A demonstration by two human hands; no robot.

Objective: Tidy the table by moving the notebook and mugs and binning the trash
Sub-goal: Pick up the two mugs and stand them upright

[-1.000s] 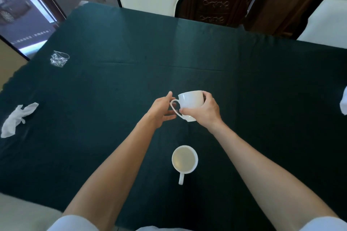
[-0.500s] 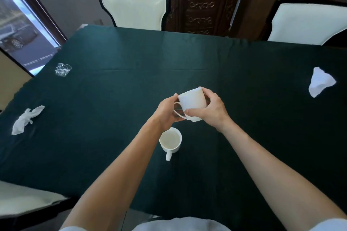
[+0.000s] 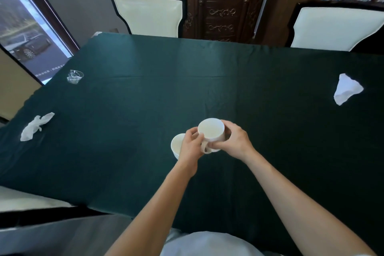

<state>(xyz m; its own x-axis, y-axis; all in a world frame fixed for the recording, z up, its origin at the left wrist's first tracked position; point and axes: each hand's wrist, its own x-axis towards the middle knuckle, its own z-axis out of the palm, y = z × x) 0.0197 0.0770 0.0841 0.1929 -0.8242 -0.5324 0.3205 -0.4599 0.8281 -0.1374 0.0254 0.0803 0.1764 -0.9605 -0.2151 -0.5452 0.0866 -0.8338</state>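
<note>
A white mug [image 3: 211,131] is lifted above the dark green tablecloth [image 3: 145,110] near the middle of the table. My right hand [image 3: 235,142] wraps around its right side and base. My left hand [image 3: 190,148] pinches its handle from the left. A second white mug [image 3: 176,144] stands on the cloth just left of the lifted one, half hidden behind my left hand. Trash lies about: a crumpled white tissue [image 3: 36,127] at the left, a crushed clear plastic cup [image 3: 74,77] at the far left, a white paper wad [image 3: 346,92] at the right. No notebook is in view.
Two cream chairs stand at the far edge, one chair [image 3: 147,15] at the left and another chair [image 3: 336,25] at the right, with a carved wooden cabinet [image 3: 222,4] between them. A window [image 3: 25,33] is at the left. The table's near edge [image 3: 104,212] runs past my arms.
The view has pulled back and tipped up. The held mug has turned its mouth toward me, and my left hand has closed on its handle. The standing mug now sits behind my left hand.
</note>
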